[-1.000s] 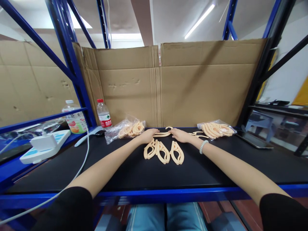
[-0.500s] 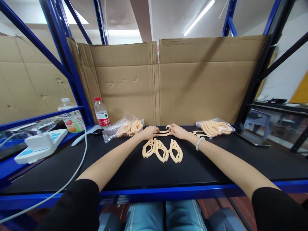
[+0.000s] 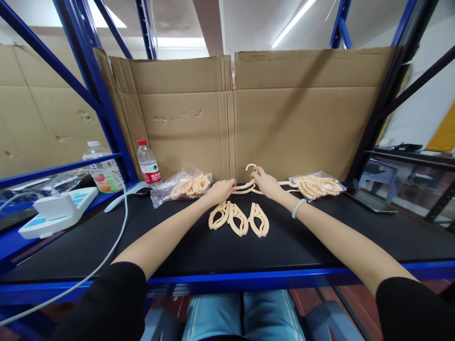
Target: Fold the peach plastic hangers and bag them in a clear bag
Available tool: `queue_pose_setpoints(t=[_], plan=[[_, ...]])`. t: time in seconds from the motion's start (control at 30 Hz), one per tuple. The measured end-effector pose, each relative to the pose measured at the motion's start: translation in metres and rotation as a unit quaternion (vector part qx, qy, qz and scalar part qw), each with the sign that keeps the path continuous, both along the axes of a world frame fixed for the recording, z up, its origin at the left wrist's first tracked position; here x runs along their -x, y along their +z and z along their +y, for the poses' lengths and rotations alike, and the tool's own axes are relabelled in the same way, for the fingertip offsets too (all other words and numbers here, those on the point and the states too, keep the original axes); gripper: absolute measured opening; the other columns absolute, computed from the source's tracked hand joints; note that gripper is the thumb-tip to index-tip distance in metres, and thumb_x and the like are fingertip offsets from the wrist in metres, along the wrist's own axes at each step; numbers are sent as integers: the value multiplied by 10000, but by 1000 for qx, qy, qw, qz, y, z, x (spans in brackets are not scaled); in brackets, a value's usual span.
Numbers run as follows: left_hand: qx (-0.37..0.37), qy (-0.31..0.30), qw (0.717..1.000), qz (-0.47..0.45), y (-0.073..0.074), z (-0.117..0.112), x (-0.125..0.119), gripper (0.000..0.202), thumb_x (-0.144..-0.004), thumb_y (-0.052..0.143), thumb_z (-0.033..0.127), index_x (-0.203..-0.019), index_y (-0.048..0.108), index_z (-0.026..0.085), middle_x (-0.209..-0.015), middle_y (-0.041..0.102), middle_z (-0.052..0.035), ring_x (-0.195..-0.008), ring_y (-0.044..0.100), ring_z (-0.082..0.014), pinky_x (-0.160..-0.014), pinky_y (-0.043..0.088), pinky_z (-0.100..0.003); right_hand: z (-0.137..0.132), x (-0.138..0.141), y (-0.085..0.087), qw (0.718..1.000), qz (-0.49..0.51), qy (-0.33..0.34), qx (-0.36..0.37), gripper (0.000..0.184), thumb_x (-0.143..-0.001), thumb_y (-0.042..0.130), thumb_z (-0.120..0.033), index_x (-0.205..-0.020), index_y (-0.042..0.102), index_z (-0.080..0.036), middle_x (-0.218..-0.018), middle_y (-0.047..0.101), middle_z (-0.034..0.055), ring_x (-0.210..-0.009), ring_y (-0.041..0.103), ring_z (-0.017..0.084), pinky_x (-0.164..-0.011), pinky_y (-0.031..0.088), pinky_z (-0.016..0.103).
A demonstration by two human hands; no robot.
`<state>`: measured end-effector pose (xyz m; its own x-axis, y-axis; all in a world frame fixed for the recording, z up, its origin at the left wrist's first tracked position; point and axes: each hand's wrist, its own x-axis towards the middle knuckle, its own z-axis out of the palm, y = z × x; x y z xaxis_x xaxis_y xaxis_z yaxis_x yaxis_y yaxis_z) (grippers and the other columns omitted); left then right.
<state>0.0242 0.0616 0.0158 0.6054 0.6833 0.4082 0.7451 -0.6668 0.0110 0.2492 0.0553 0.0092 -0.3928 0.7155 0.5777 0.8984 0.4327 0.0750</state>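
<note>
Between my hands is an unfolded cream plastic clothes hanger (image 3: 243, 189), its hook standing up toward the cardboard. My left hand (image 3: 223, 190) is closed on the hanger's left arm. With fingers pinched near the base of the hook, my right hand (image 3: 265, 182) grips the same hanger. In front of my hands lie three folded hangers: a left one (image 3: 219, 216), a middle one (image 3: 238, 219) and a right one (image 3: 259, 220). Behind my right wrist, part of another cream hanger (image 3: 285, 183) shows, mostly hidden.
A clear bag of folded hangers (image 3: 192, 185) lies at the left, and another bag (image 3: 317, 185) at the right. Behind stands a cardboard wall (image 3: 305, 113). A water bottle (image 3: 149, 163), a power strip (image 3: 59, 213) with a white cable, and a dark flat device (image 3: 371, 201) sit toward the sides.
My right hand has risen and moved slightly right, with the hanger's hook lifted higher. My left hand has stayed on the hanger's arm. The folded hangers have not moved on the table.
</note>
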Motion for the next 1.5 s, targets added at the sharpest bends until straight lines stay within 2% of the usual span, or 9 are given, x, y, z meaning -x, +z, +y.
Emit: queue_pose_setpoints(t=[0.3, 0.6, 0.8, 0.93, 1.03, 1.2, 1.3, 1.37, 1.5], plan=[[-1, -22, 996, -82, -2, 2, -12, 142, -897, 453, 213, -1016, 529, 203, -970, 678, -49, -880, 640, -191, -749, 465, -279, 0, -15, 7, 994, 84, 53, -40, 178, -917, 389, -132, -1012, 535, -172, -1097, 535, 104, -836, 596, 184, -725, 463, 295], [4, -68, 981, -184, 10, 5, 3, 136, -845, 529, 219, -962, 589, 187, -891, 690, -36, -839, 644, -166, -759, 482, -278, -8, -36, 13, 973, 178, 109, -102, 161, -877, 415, -128, -957, 538, -192, -1045, 524, 94, -920, 575, 205, -827, 473, 339], [36, -62, 973, -219, 29, -25, 27, 157, -790, 587, 271, -914, 634, 186, -865, 694, -28, -801, 641, -163, -727, 482, -262, -28, -35, 22, 956, 214, 159, -119, 147, -858, 431, -125, -931, 541, -191, -1012, 525, 95, -987, 541, 209, -907, 441, 367], [73, -39, 950, -302, 36, -43, 49, 234, -725, 663, 330, -900, 651, 174, -843, 678, -48, -777, 623, -165, -686, 476, -251, -47, -23, 25, 953, 236, 155, -108, 152, -863, 426, -132, -935, 547, -191, -1014, 525, 96, -962, 543, 205, -882, 449, 367], [163, -16, 888, -429, 30, -45, 61, 333, -659, 732, 336, -927, 639, 162, -772, 657, -37, -645, 585, -123, -587, 452, -225, -58, -13, 22, 951, 255, 150, -95, 169, -869, 415, -137, -950, 552, -191, -1004, 533, 92, -919, 552, 202, -836, 463, 358], [317, -72, 705, -630, 16, -45, 56, 419, -585, 798, 261, -941, 612, 141, -747, 625, -7, -587, 549, -70, -549, 444, -186, -66, -2, 14, 947, 269, 150, -90, 163, -858, 438, -131, -948, 559, -193, -974, 557, 88, -901, 563, 205, -826, 470, 356], [324, -72, 658, -676, 14, -53, 45, 421, -594, 792, 217, -960, 596, 145, -736, 616, 11, -612, 553, -62, -569, 451, -168, -71, 2, 12, 950, 254, 157, -90, 170, -875, 423, -128, -958, 556, -193, -975, 555, 91, -917, 566, 203, -843, 470, 356], [310, -69, 676, -665, 13, -60, 38, 406, -635, 770, 234, -986, 588, 143, -790, 633, -3, -644, 562, -63, -600, 464, -171, -75, 6, 10, 952, 240, 167, -89, 171, -886, 415, -129, -966, 553, -191, -978, 550, 91, -928, 569, 201, -855, 472, 353], [290, -70, 781, -549, 7, -72, 28, 457, -781, 632, 389, -1140, 537, 123, -880, 663, -70, -653, 564, -99, -558, 471, -199, -84, 15, 7, 959, 201, 188, -67, 199, -904, 388, -118, -1004, 545, -189, -1027, 547, 97, -952, 578, 197, -861, 484, 348]])
